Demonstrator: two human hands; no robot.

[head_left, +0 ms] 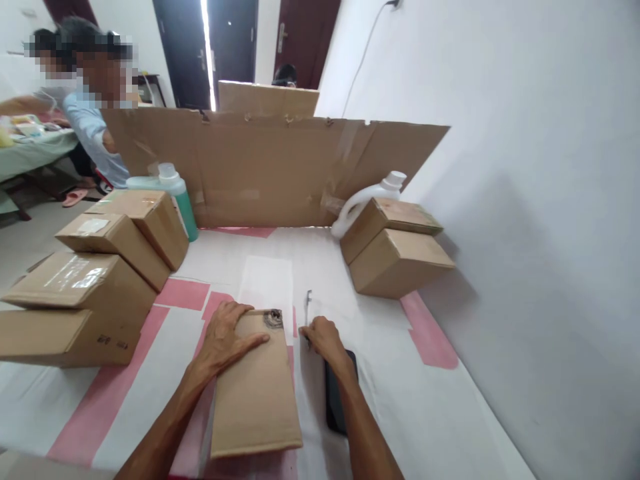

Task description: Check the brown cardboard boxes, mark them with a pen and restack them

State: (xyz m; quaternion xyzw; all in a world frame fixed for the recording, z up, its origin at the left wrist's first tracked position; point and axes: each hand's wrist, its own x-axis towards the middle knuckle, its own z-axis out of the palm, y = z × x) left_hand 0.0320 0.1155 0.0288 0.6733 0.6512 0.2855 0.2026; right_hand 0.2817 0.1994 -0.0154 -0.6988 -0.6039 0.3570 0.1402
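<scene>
A cardboard box (pixel 257 400) lies before me, with dark scribbled rings (pixel 273 319) drawn at its far right corner. My left hand (pixel 227 340) rests over the box's far left part, thumb stretched across the top and apart from the fingers. To the right of the box, my right hand (pixel 320 337) is closed around a thin grey tool (pixel 309 300) whose narrow end points away from me. The tool's kind is too small to make out, and the fingers hide its lower part. Partly under my right forearm lies a black phone (pixel 335 400).
Several cardboard boxes (pixel 115 267) stand at the left, beside a green liquid bottle (pixel 184 207). Two boxes (pixel 400 260) and a white jug (pixel 360 200) stand at the right. A cardboard panel (pixel 270 173) closes off the back. A white wall (pixel 540 200) borders the right; people sit far left.
</scene>
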